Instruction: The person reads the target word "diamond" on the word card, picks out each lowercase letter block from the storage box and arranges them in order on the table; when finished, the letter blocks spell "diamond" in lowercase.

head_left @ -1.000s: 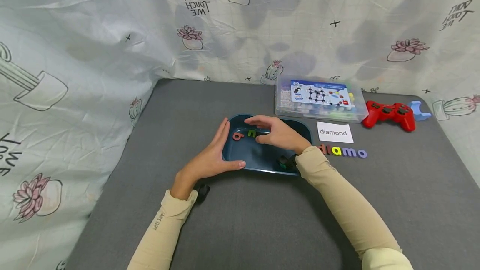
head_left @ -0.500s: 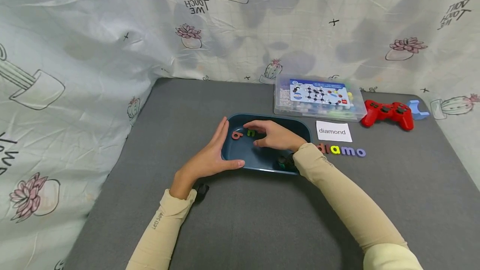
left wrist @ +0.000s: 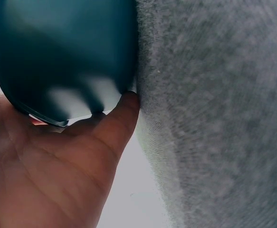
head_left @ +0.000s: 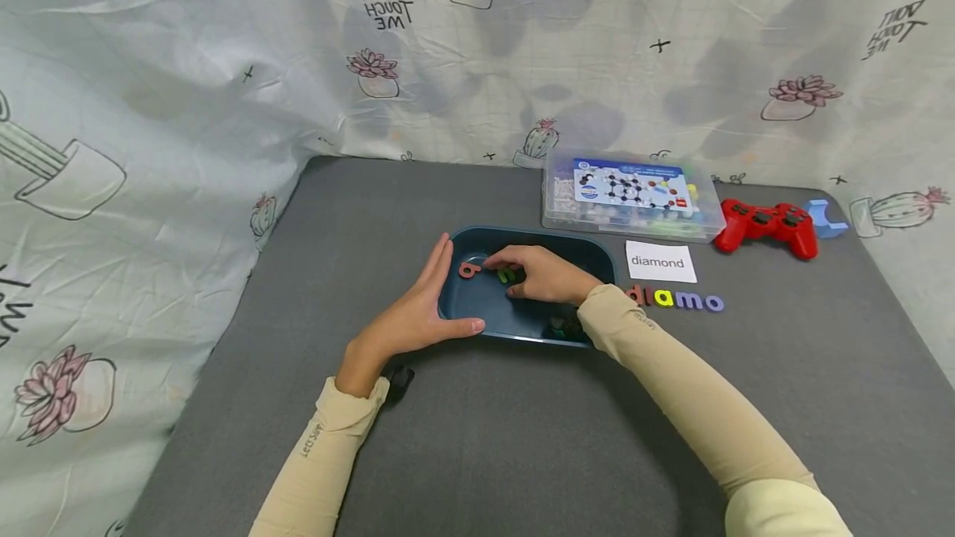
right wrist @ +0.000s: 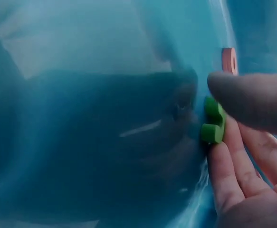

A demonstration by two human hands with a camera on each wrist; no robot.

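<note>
My left hand (head_left: 409,317) steadies the left end of a dark teal tray (head_left: 515,336), fingers straight along its outer side and thumb at the front rim. In the left wrist view the fingers press against the tray's curved wall (left wrist: 62,47). Inside the tray, my right hand (head_left: 550,273) bends its fingers and thumb around a green letter n (head_left: 506,274). In the right wrist view, fingertips touch this green letter (right wrist: 214,121) while the thumb partly covers it. A red letter, b or q in shape, (head_left: 468,269) lies just left of the fingers.
Right of the tray, foam-like letters (head_left: 663,298) spell "diamo" below a white card (head_left: 661,262) reading "diamond". Behind are a clear plastic case (head_left: 632,194), a red game controller (head_left: 767,228) and a blue piece (head_left: 824,219). Something small and green sits by the right wrist.
The right hand's fingers have closed in on the green letter, which has shifted slightly toward the thumb and turned. The left hand keeps its place on the tray.
</note>
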